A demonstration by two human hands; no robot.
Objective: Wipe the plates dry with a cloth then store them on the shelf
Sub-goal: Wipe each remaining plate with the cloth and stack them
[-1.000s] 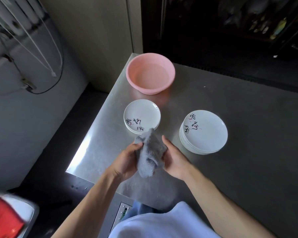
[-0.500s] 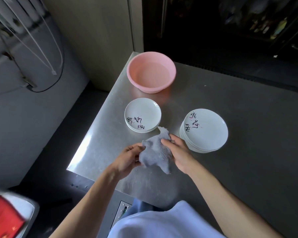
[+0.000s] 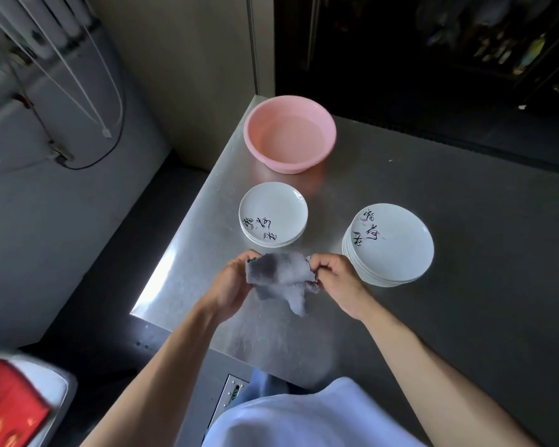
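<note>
A grey cloth point(image 3: 279, 275) is stretched between my two hands just above the metal table point(image 3: 465, 253). My left hand point(image 3: 233, 285) pinches its left edge and my right hand point(image 3: 336, 282) pinches its right edge; a loose corner hangs down below. Beyond the cloth sits a short stack of small white plates point(image 3: 273, 214) with black lettering. To the right stands a taller stack of larger white plates point(image 3: 389, 243), close to my right hand but apart from it.
A pink basin point(image 3: 289, 137) holding water stands at the table's far left corner. The table's left edge drops to a dark floor. A red and white object point(image 3: 17, 404) lies at the lower left. Cables hang on the grey wall at left.
Both hands have moved apart and spread the bunched cloth out flat between them. The plates and the basin have not moved.
</note>
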